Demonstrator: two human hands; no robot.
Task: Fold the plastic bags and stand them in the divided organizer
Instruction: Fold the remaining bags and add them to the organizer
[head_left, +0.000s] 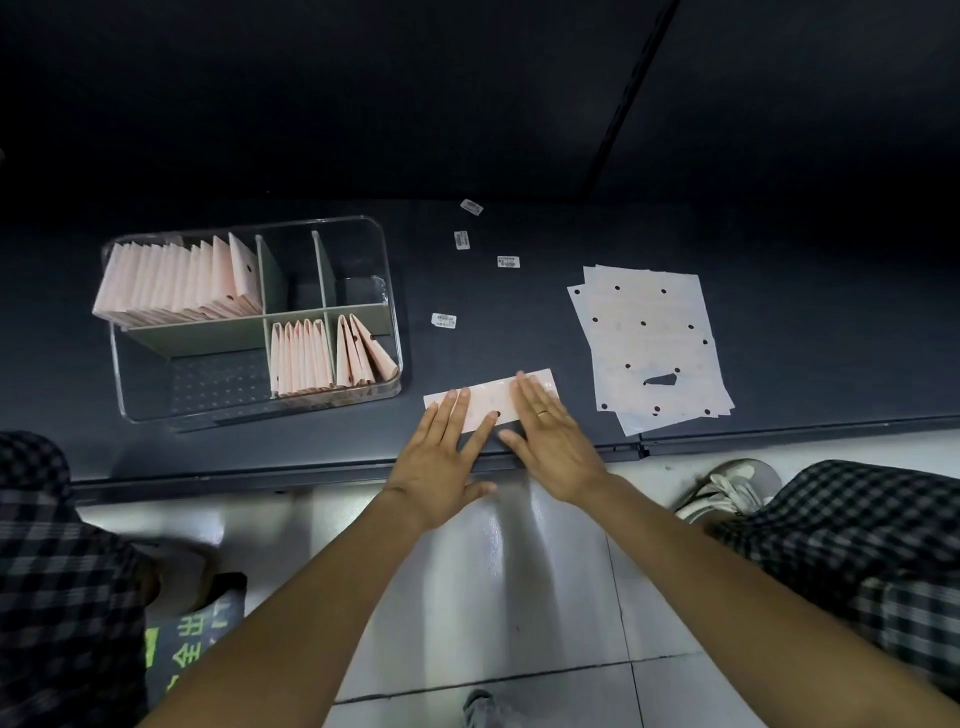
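Note:
A pale pink plastic bag (485, 396), folded into a long strip, lies on the dark shelf near its front edge. My left hand (441, 457) presses flat on the strip's left part with straight fingers. My right hand (550, 436), a ring on one finger, presses flat on its right part. To the left stands the clear divided organizer (387, 270), with folded pink bags (176, 283) upright in the back-left compartment and more (301, 358) in two front-right compartments. A stack of flat, unfolded bags (649, 338) with punched holes lies to the right.
Several small white labels (444, 320) lie scattered on the shelf (493, 291) between organizer and stack. The shelf's front edge runs just below my hands. Below it are a pale tiled floor, checked trouser legs at both sides and a white shoe (727, 488).

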